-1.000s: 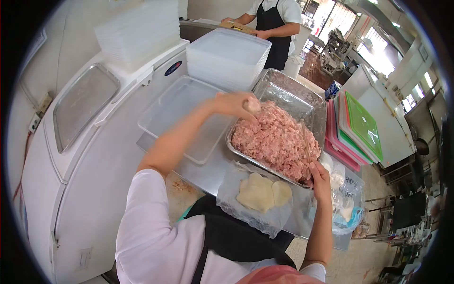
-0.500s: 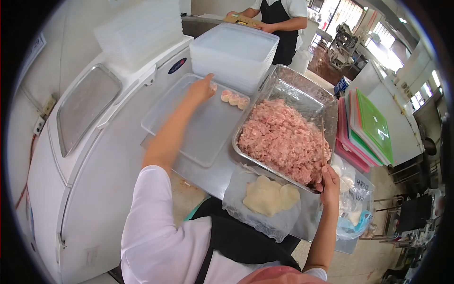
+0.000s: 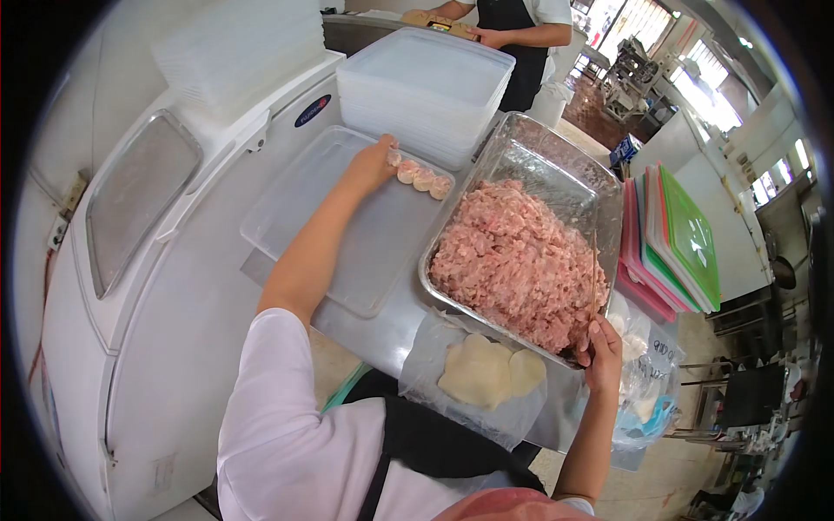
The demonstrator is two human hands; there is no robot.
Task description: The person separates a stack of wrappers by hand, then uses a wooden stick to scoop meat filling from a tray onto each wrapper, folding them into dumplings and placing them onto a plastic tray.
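Dumplings (image 3: pixel 423 179) sit in a short row at the far end of a clear plastic tray (image 3: pixel 334 234), where a worker's left hand (image 3: pixel 373 163) touches the leftmost piece; from where I stand, I cannot tell whether its fingers pinch it. The worker's right hand (image 3: pixel 602 352) grips a thin stick (image 3: pixel 595 269) between thumb and fingers at the near right corner of a metal pan (image 3: pixel 556 174) heaped with ground meat (image 3: pixel 517 260). Pale, flat wrappers (image 3: pixel 478 373) lie on a plastic sheet (image 3: pixel 512 418) nearer the worker. Beyond stacked trays (image 3: pixel 417 104), a co-worker (image 3: pixel 519 56) holds a cardboard box (image 3: pixel 441 25).
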